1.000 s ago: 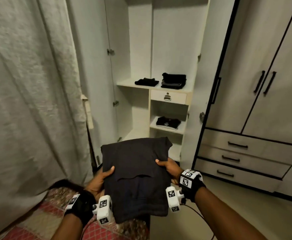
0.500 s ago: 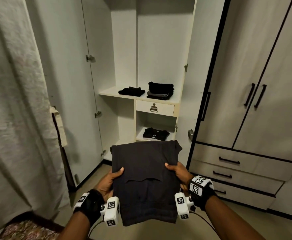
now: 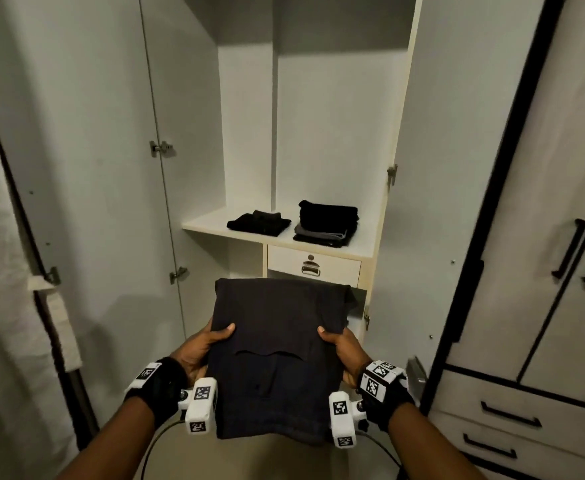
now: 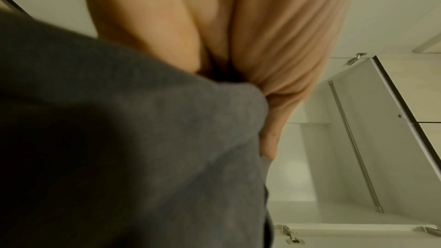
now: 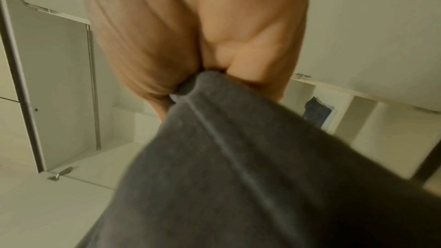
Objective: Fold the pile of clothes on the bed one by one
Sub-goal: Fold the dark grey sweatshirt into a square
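A dark folded garment (image 3: pixel 277 358) (flat, seam showing) is held level between both hands: left hand (image 3: pixel 201 348) and right hand (image 3: pixel 344 351) pinch opposite edges, thumbs on top.

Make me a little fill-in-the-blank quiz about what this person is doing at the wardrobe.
1. The folded garment is held by ____ hands.
2. The shelf above the drawer holds ____ piles of dark clothes.
3. The taller pile lies on the ____ side.
4. The wardrobe door stands ____.

Missing words: both; two; right; open
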